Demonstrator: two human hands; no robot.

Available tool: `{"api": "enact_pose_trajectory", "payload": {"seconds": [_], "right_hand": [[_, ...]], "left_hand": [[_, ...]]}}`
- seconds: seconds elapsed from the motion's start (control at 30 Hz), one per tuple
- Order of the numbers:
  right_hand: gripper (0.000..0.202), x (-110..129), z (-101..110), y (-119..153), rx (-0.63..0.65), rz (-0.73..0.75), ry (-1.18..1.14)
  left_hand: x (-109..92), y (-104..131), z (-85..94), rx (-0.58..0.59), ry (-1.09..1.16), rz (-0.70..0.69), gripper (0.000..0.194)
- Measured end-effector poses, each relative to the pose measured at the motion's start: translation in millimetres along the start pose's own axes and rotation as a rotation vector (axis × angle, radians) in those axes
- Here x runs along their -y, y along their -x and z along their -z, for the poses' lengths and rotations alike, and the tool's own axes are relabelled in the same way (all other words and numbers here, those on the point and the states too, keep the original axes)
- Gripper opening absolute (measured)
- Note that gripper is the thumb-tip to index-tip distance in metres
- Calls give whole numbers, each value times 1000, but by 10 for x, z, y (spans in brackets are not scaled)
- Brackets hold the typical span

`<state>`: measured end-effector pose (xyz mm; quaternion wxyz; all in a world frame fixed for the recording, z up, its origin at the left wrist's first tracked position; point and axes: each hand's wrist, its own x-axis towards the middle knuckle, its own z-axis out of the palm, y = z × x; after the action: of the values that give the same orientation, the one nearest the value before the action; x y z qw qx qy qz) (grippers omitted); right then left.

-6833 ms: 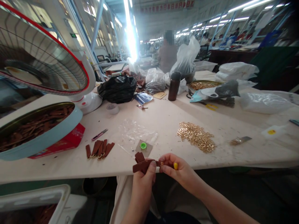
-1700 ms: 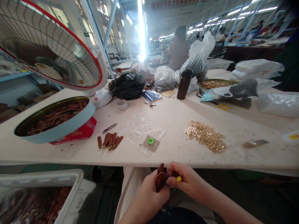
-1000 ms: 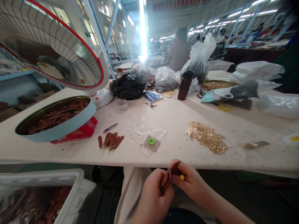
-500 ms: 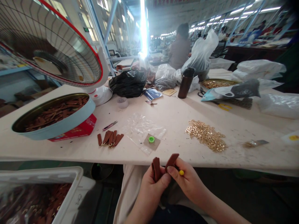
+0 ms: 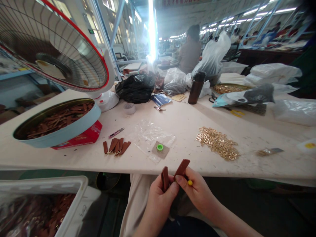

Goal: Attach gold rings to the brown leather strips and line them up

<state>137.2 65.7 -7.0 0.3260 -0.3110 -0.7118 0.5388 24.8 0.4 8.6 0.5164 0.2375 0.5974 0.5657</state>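
Note:
Just past the table's front edge, my left hand (image 5: 161, 197) is closed around a few brown leather tabs (image 5: 165, 179) that stand up from the fist. My right hand (image 5: 196, 187) pinches another brown leather tab (image 5: 182, 167) between thumb and forefinger, its free end tilted up and right. A round yellow knob (image 5: 190, 182) pokes out between the right fingers; what it belongs to is hidden. The two thumbs almost meet at the tab's lower end, which the fingers cover. On the table ahead lie a pile of gold-coloured rings (image 5: 218, 143) and several brown tabs with rings (image 5: 116, 146).
A fan (image 5: 107, 75) and a round tin (image 5: 92, 115) of brown pieces stand left. Thread snips (image 5: 116, 133), a green cap (image 5: 160, 147) and a clear plastic bag (image 5: 145, 131) lie mid-table. A dark bottle (image 5: 197, 88) stands behind. A white crate (image 5: 82, 187) sits lower left.
The leather tab in my right hand has risen slightly and shows more of its face. The yellow knob has shifted a little left. My left hand has hardly moved.

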Motion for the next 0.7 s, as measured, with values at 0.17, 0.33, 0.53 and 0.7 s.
{"api": "enact_pose_trajectory", "payload": {"seconds": [0.17, 0.33, 0.53, 0.7], "right_hand": [[40, 14, 42, -3, 25, -210, -173], [35, 3, 46, -17, 50, -190, -207], [29, -4, 40, -44, 50, -144, -188], [29, -12, 16, -83, 85, -208, -324]], "left_hand": [[-60, 15, -24, -2, 15, 25, 15], [-14, -12, -20, -25, -8, -2, 16], [82, -88, 21, 50, -91, -85, 15], [-20, -72, -20, 9, 1, -35, 13]]}}
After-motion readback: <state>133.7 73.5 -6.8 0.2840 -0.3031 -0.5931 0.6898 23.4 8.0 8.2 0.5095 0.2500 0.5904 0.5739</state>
